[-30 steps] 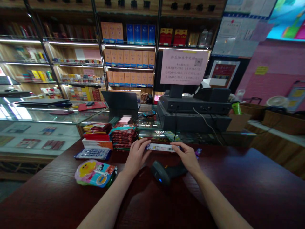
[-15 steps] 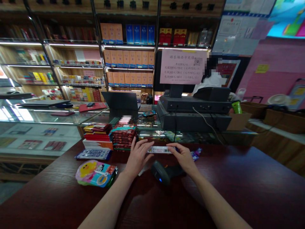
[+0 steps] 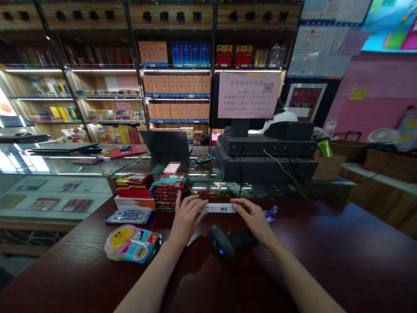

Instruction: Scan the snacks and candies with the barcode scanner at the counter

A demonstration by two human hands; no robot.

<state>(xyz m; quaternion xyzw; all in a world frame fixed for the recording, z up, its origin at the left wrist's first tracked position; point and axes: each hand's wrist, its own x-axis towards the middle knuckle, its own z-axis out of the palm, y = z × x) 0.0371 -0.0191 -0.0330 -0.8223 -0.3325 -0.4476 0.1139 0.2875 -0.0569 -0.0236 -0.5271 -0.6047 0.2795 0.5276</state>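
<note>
Between my two hands is a narrow white candy pack (image 3: 220, 208) with a barcode on the side that faces me. My left hand (image 3: 184, 217) pinches its left end between thumb and fingers. At the other end, my right hand (image 3: 256, 219) grips it the same way. Just below the pack, a black barcode scanner (image 3: 223, 243) with a blue light lies on the dark wooden table (image 3: 208, 287); its handle runs partly behind my right wrist. A shiny purple wrapper (image 3: 271, 214) shows past my right hand, its near end hidden.
On the left lie a duck-faced colourful pack (image 3: 133, 244) and a blue-and-white packet (image 3: 129, 216). Behind them stand piles of red packs (image 3: 135, 184) and brown-red packets (image 3: 169, 191). A cash register base (image 3: 267, 167) and a dark tablet (image 3: 167, 142) stand on the glass counter.
Both hands keep hold of the candy pack, which now shows its barcode side more squarely. The view has tilted slightly up. The person behind the monitor has sunk lower, mostly hidden.
</note>
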